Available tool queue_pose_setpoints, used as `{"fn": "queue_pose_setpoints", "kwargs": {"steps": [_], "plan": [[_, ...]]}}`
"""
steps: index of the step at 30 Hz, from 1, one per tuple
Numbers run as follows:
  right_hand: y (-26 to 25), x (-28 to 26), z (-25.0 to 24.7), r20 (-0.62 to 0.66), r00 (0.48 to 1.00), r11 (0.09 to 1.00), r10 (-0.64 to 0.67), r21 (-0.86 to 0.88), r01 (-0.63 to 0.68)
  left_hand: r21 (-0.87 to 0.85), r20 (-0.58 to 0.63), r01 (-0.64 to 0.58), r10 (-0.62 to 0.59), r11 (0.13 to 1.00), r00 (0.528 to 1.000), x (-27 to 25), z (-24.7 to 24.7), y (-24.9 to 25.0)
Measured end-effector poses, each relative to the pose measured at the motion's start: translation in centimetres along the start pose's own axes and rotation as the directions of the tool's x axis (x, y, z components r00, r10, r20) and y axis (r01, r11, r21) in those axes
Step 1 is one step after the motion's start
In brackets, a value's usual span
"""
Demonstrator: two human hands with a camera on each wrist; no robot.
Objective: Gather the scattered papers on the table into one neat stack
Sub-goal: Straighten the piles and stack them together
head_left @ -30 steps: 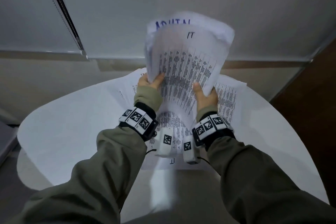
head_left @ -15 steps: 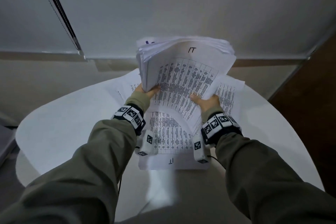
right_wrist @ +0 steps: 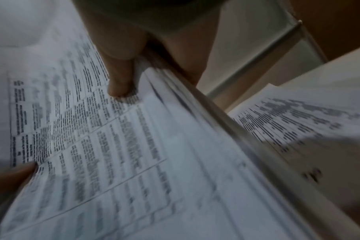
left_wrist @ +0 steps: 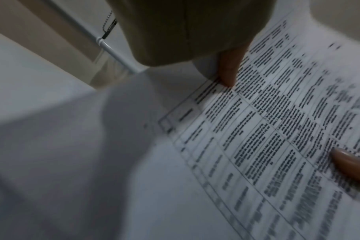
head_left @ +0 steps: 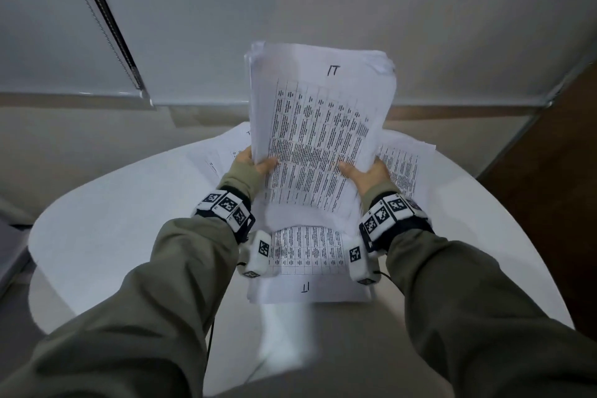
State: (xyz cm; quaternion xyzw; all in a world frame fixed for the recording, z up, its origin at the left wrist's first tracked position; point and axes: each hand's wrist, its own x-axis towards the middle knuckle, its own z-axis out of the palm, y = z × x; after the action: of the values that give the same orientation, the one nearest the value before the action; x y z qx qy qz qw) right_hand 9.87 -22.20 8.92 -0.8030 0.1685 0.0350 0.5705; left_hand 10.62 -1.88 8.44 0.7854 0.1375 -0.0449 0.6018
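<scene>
Nearest the person, a printed sheet (head_left: 307,271) marked "IT" lies flat at the near edge of the white worktop (head_left: 106,229), between the two wrists and partly covered by the wrist-worn cameras, so only its lower table rows and the handwritten mark are readable. It looks like one of the papers not yet gathered.

Just beyond it, both hands are clamped on the bundle of papers (head_left: 319,126). The left hand (head_left: 255,165) grips the bundle's left lower corner, thumb laid on the front page, and the right hand (head_left: 365,171) grips the right lower corner the same way. The left wrist view shows a thumb pressed on the printed table; the right wrist view shows the thumb on top and the fanned page edges beside it. Holding both bottom corners with the bundle raised and tilted toward the far wall probably lets the sheets be squared before the bundle is set down. The fingers behind the bundle are hidden in every view, and its lower edge is blurred, so I cannot tell whether it touches the worktop.

Farther back, more loose sheets (head_left: 403,165) lie on the worktop, largely covered by the raised bundle; how many there are cannot be counted. The top edges of the bundle look uneven, so by my judgement the stack is not yet neat. Both wrist views are smeared, and the print is illegible
</scene>
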Motion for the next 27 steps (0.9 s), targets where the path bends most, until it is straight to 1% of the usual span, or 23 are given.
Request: {"fn": "queue_pose_setpoints", "kwargs": {"steps": [2, 3, 4, 5, 6, 7, 8, 9, 10, 12, 13, 14, 15, 17, 18, 19, 20, 21, 22, 23, 24, 25, 27], "plan": [[-0.6, 0.4, -0.6, 0.038, 0.999, 1.000, -0.010, -0.012, 0.010, 0.026, -0.042, 0.006, -0.005, 1.000, 0.999, 0.4, -0.6, 0.6], [-0.7, 0.8, -1.2, 0.042, 0.999, 1.000, 0.005, 0.015, -0.006, 0.045, -0.066, 0.031, -0.028, 0.999, 0.997, 0.8, -1.3, 0.6], [-0.6, 1.0, -1.8, 0.040, 0.997, 0.996, 0.059, 0.065, -0.061, 0.090, -0.076, 0.059, -0.052, 0.994, 0.996, 1.4, -2.2, 0.3], [-0.1, 1.4, -2.4, 0.030, 0.991, 0.984, 0.133, 0.112, -0.136, 0.184, -0.070, 0.101, -0.089, 0.978, 0.993, 1.9, -3.2, -0.4], [0.8, 1.6, -3.1, 0.019, 0.976, 0.973, 0.216, 0.082, -0.217, 0.304, -0.059, 0.149, -0.138, 0.941, 0.989, 2.3, -4.2, -1.4], [2.1, 1.9, -3.7, 0.033, 0.953, 0.953, 0.302, -0.024, -0.301, 0.398, -0.059, 0.212, -0.206, 0.893, 0.977, 2.7, -5.1, -2.7], [3.6, 2.2, -4.3, 0.034, 0.936, 0.925, 0.352, -0.167, -0.342, 0.461, -0.072, 0.279, -0.278, 0.842, 0.958, 2.7, -5.9, -4.0], [5.3, 2.5, -4.5, 0.024, 0.916, 0.859, 0.401, -0.358, -0.367, 0.505, -0.084, 0.334, -0.340, 0.796, 0.937, 2.6, -6.4, -5.5], [6.4, 2.1, -4.4, 0.035, 0.899, 0.794, 0.436, -0.486, -0.366, 0.562, -0.087, 0.375, -0.399, 0.737, 0.913, 2.3, -6.5, -6.6], [7.2, 0.6, -3.4, 0.106, 0.868, 0.763, 0.486, -0.536, -0.362, 0.635, -0.101, 0.423, -0.473, 0.647, 0.875, 1.6, -6.3, -8.2], [7.4, 0.1, -2.7, 0.119, 0.859, 0.741, 0.498, -0.573, -0.349, 0.637, -0.101, 0.443, -0.501, 0.631, 0.859, 1.4, -5.9, -8.7], [7.3, -0.3, -2.1, 0.122, 0.862, 0.698, 0.492, -0.647, -0.307, 0.620, -0.094, 0.461, -0.523, 0.635, 0.847, 1.0, -5.4, -9.0], [7.0, -0.6, -1.6, 0.130, 0.867, 0.648, 0.481, -0.719, -0.251, 0.614, -0.096, 0.468, -0.528, 0.635, 0.844, 0.8, -5.0, -9.3], [6.5, -0.8, -0.7, 0.143, 0.887, 0.648, 0.438, -0.735, -0.202, 0.703, -0.064, 0.397, -0.504, 0.590, 0.861, 0.4, -4.7, -9.7], [6.2, -0.8, -0.5, 0.167, 0.877, 0.644, 0.450, -0.741, -0.190, 0.740, -0.039, 0.348, -0.479, 0.576, 0.877, 0.3, -4.7, -9.7], [6.3, -0.8, -0.2, 0.186, 0.867, 0.622, 0.463, -0.765, -0.168, 0.758, -0.032, 0.318, -0.455, 0.570, 0.890, 0.4, -4.7, -9.9], [6.8, -0.6, 0.0, 0.185, 0.867, 0.631, 0.462, -0.755, -0.175, 0.772, -0.028, 0.313, -0.463, 0.553, 0.886, 0.1, -4.7, -9.8], [7.3, -0.2, 0.2, 0.200, 0.856, 0.624, 0.477, -0.762, -0.170, 0.762, -0.024, 0.328, -0.483, 0.558, 0.876, 0.2, -4.7, -9.7], [7.4, -0.3, 0.4, 0.219, 0.838, 0.638, 0.500, -0.748, -0.185, 0.731, -0.015, 0.357, -0.508, 0.582, 0.861, 0.0, -4.7, -9.6], [7.9, 0.0, 0.5, 0.253, 0.830, 0.626, 0.496, -0.767, -0.141, 0.685, -0.029, 0.396, -0.520, 0.611, 0.853, 0.1, -4.7, -9.9], [8.2, 0.2, 0.6, 0.254, 0.835, 0.644, 0.487, -0.750, -0.148, 0.700, -0.008, 0.373, -0.516, 0.609, 0.857, 0.1, -4.7, -9.8], [8.3, 0.6, 0.8, 0.265, 0.833, 0.628, 0.485, -0.769, -0.121, 0.745, 0.011, 0.343, -0.524, 0.573, 0.852, 0.2, -4.9, -9.9], [8.0, 1.2, 0.9, 0.213, 0.852, 0.690, 0.479, -0.691, -0.215, 0.788, 0.021, 0.292, -0.497, 0.542, 0.867, 0.6, -5.5, -10.2]]}}
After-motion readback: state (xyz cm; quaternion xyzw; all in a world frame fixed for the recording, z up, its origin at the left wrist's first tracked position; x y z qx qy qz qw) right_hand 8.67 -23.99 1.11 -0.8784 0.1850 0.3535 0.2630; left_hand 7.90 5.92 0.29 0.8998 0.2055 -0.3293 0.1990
